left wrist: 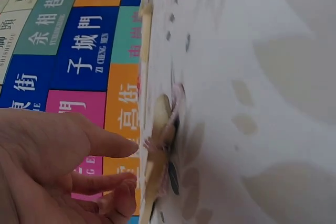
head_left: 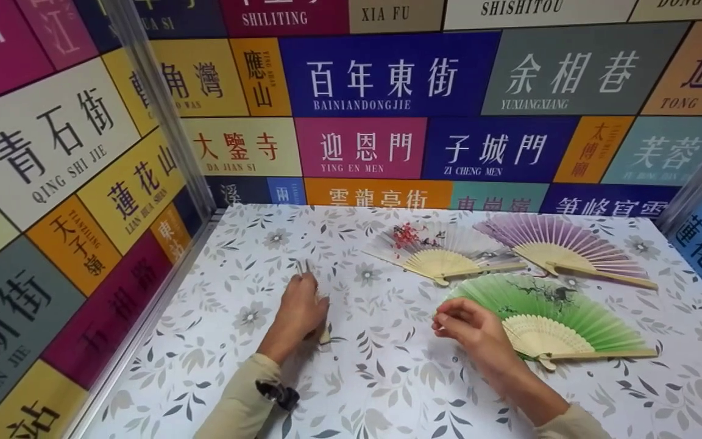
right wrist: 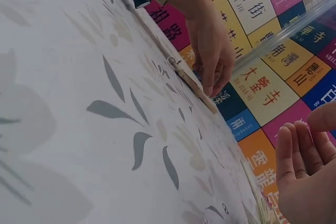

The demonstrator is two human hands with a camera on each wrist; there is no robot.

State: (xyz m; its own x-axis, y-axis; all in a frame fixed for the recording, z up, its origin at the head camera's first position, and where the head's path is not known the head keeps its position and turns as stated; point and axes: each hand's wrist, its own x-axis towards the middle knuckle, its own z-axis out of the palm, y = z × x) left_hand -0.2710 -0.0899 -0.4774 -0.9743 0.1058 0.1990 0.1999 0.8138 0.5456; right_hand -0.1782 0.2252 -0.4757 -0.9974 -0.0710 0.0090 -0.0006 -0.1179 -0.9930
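Beneath my left hand (head_left: 301, 305) lies a folded fan (head_left: 325, 336), its two ends showing past the hand in the head view. The left wrist view shows the fan's pale wooden end (left wrist: 161, 109) with a pinkish, fuzzy strip beside it. My left thumb and fingers are bent right at the fan, a gap between them. Loosely curled, my right hand (head_left: 473, 326) is raised, thumb near the fingertips, and overlaps the left edge of a spread green fan (head_left: 601, 311). No object shows plainly in it.
Behind the green fan lie a spread grey-white fan with red blossoms (head_left: 409, 238) and a spread purple fan (head_left: 570, 241). A floral cloth (head_left: 229, 329) covers the table. Panels with street names (head_left: 387, 73) stand close at the back and sides.
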